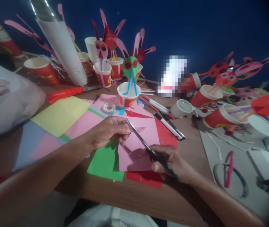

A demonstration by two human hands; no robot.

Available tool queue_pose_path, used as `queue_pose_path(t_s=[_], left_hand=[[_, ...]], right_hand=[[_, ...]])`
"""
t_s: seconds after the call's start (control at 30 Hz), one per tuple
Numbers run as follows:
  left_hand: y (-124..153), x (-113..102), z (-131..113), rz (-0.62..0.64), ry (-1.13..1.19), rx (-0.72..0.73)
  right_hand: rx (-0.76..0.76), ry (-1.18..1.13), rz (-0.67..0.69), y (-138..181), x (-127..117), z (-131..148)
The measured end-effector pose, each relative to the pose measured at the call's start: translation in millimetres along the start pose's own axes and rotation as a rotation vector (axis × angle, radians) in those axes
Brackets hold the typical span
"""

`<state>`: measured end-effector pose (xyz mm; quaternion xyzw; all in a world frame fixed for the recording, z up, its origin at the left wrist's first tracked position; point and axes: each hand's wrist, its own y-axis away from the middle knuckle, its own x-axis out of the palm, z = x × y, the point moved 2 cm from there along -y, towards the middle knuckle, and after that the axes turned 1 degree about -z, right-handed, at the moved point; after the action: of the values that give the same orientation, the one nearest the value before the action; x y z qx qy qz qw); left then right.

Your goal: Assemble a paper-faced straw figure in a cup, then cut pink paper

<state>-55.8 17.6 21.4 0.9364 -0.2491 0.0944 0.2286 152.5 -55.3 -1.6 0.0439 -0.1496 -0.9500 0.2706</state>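
Black-handled scissors (pixel 138 134) are gripped in my right hand (pixel 169 160), their blades slanting up and left, close together. The blade tips reach the fingertips of my left hand (pixel 112 130), which is closed in a pinch. Whatever lies between its thumb and fingers is too small to make out. Beneath both hands is a pink paper sheet (pixel 134 157), with a darker pointed patch showing beside the blades. Green paper (pixel 107 162) and red paper (pixel 144 179) stick out from under it.
Yellow paper (pixel 61 115) lies at left near red-handled scissors (pixel 65 94). A green paper-faced figure stands in a paper cup (pixel 128 96); several similar cups line the back and right. Markers (pixel 168 126), a tape roll (pixel 109 108) and a white plastic bag (pixel 7 97) surround the sheets.
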Motion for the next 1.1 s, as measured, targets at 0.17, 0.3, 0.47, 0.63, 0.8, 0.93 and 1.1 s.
queue_pose_path(t_s=[0.17, 0.3, 0.47, 0.63, 0.8, 0.93, 1.1], left_hand=[[0.4, -0.3, -0.9, 0.007, -0.005, -0.013], [0.3, -1.6, -0.4, 0.022, 0.005, -0.024], [-0.2, -2.4, -0.9, 0.024, 0.023, -0.009], [0.0, -0.9, -2.7, 0.021, 0.03, 0.006], [0.2, -1.1, -3.7, 0.002, 0.019, 0.01], [0.2, -1.5, -4.2, -0.008, 0.006, 0.017], [1.1, -1.2, -5.3, -0.027, -0.012, 0.027]], right_hand=[[-0.013, 0.01, -0.012, 0.0, 0.0, 0.7], [-0.017, 0.028, 0.001, -0.6, -0.6, -0.2], [0.009, 0.02, -0.003, -0.1, -1.4, -2.2], [0.018, 0.008, -0.009, 0.7, -2.0, -4.4], [0.024, -0.023, -0.008, -0.1, -1.2, -4.5], [0.035, -0.034, -0.015, 0.7, -1.3, -4.2], [0.033, -0.018, -0.015, 2.3, -2.4, -5.6]])
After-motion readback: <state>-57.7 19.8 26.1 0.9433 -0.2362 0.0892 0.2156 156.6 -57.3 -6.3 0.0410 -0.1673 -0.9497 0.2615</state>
